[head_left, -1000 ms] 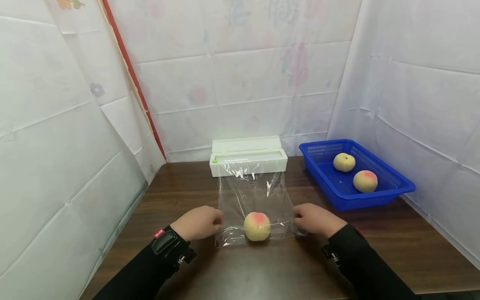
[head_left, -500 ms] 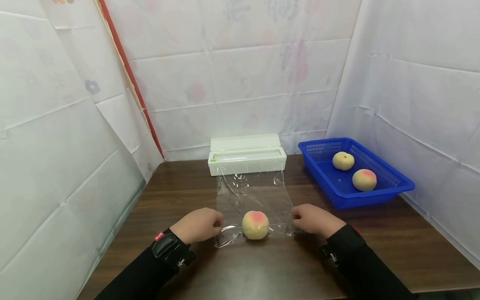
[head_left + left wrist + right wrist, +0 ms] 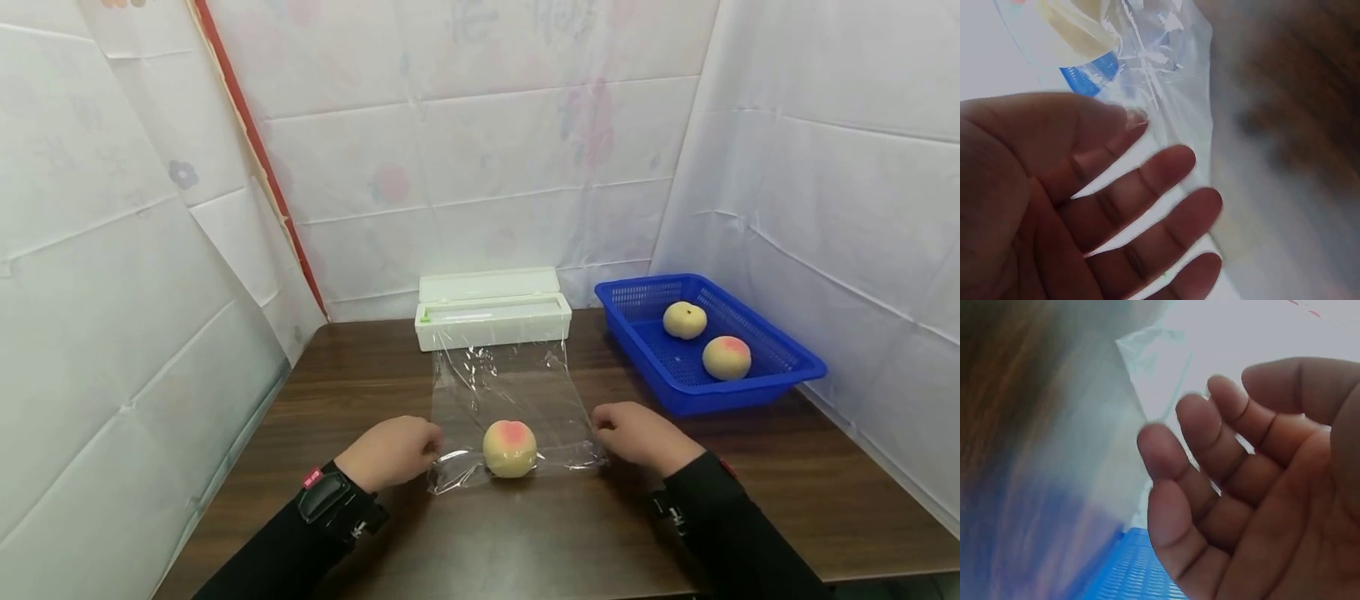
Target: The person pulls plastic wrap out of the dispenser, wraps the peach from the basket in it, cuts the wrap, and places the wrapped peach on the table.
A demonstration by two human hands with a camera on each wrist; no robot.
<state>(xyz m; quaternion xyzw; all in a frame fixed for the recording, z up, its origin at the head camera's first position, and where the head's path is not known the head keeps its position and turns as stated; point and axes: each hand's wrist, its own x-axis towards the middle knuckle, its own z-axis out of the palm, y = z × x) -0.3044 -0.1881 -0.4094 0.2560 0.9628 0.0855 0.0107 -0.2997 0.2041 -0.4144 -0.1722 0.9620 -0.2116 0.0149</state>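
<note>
A peach (image 3: 510,449) with a pink top sits near the front end of a sheet of clear plastic wrap (image 3: 517,387) on the table. The wrap runs out of an open white box (image 3: 495,325). My left hand (image 3: 393,454) pinches the wrap's left edge between thumb and index finger; in the left wrist view its other fingers (image 3: 1175,222) are spread. On the opposite side, my right hand (image 3: 641,435) holds the wrap near its right front corner, thumb against index finger. The right wrist view shows its remaining fingers (image 3: 1166,456) loosely bent, with part of the wrap beyond them.
A blue plastic basket (image 3: 660,358) stands at the right, holding two peaches, one pale (image 3: 684,320) and one pink-topped (image 3: 726,358). White sheets (image 3: 480,167) enclose the brown wooden table (image 3: 480,542) at the back and sides.
My right hand has shifted slightly to the right, and the wrap's right front corner has spread outward beside it. The wrap lies flatter around the peach. My left hand has barely moved.
</note>
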